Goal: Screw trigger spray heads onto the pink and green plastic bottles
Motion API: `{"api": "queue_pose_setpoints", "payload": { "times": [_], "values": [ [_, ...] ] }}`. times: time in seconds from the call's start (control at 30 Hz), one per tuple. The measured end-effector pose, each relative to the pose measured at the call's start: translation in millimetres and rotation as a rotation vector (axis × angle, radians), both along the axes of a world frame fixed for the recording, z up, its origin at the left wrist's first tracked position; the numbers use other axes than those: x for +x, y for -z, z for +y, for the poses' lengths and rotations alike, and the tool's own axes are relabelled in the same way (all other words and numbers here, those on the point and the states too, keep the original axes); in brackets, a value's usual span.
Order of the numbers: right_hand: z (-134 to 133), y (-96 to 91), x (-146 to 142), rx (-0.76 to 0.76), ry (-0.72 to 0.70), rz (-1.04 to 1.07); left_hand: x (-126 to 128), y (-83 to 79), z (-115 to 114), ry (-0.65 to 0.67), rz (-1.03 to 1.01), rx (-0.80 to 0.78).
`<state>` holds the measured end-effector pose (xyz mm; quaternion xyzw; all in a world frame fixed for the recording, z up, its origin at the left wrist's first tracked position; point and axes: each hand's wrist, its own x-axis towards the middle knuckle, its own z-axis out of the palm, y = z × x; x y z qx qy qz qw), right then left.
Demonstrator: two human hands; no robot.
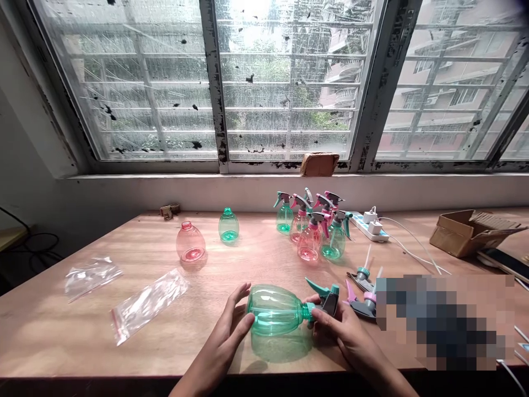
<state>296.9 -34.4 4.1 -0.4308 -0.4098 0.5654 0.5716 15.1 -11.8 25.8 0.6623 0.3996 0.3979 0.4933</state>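
Note:
A translucent green spray bottle (275, 311) lies on its side between my hands, just over the front of the table. My left hand (231, 325) is wrapped round its base end. My right hand (339, 325) grips the neck, where the teal collar of the grey-and-teal trigger head (328, 298) meets the bottle; some of its fingers are hidden behind. To the right lie two loose trigger heads, one teal-collared (362, 275) and one pink (363, 303). Further back stand an open-necked red bottle (190, 242) and an open-necked green bottle (228, 226).
Several spray bottles with heads (309, 242) stand grouped at the back. Two clear plastic bags (149, 303) lie on the left. A power strip (374, 229) with cables and an open cardboard box (454, 234) occupy the right. One area at right is pixelated.

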Motion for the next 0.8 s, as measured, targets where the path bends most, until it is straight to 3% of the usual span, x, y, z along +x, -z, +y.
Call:
{"api": "queue_pose_setpoints", "payload": {
  "times": [0.17, 0.3, 0.4, 0.63, 0.8],
  "values": [
    [0.5, 0.9, 1.5, 0.000, -0.011, 0.009, 0.3, 1.1, 0.2, 0.028, -0.005, -0.024],
    [-1.4, 0.2, 1.8, 0.016, -0.011, -0.006, -0.2, 1.7, -2.3, 0.112, -0.002, 0.081],
    [-2.0, 0.4, 1.8, 0.017, -0.019, -0.014, 0.4, 0.3, -3.7, 0.103, 0.033, 0.156],
    [0.0, 2.1, 2.7, 0.022, -0.039, -0.025, 0.4, 1.3, -0.8, 0.022, 0.004, -0.005],
    [-0.6, 2.8, 2.4, 0.024, -0.024, -0.016, -1.7, 6.0, 1.1, 0.047, 0.030, 0.023]
  ]
}}
